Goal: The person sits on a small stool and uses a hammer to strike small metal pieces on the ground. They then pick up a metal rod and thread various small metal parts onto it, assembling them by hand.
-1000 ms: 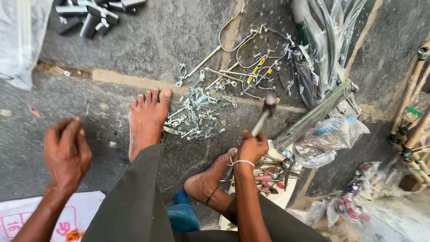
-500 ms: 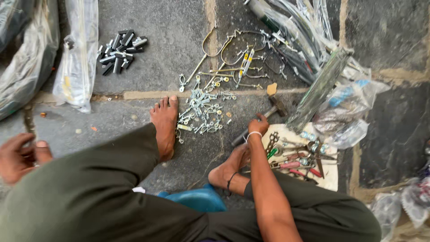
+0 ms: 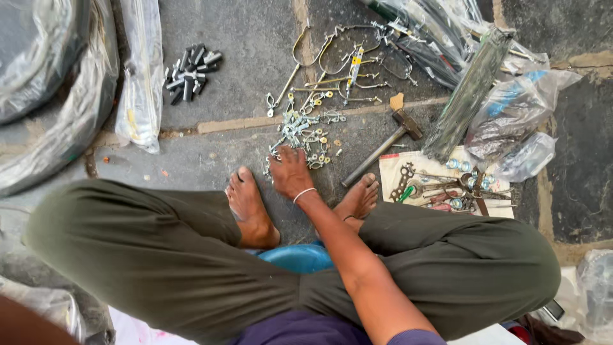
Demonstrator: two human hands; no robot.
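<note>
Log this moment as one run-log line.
right hand: fingers down in pile of small metal fittings | hammer: lying on stone floor | left hand: out of view

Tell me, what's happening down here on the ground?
A person sits low over a stone floor, bare feet out. Their right hand reaches into a heap of small metal fittings, fingers on the pieces. A hammer lies beside it, untouched, next to spanners on a sheet. The left hand is out of view.
</note>
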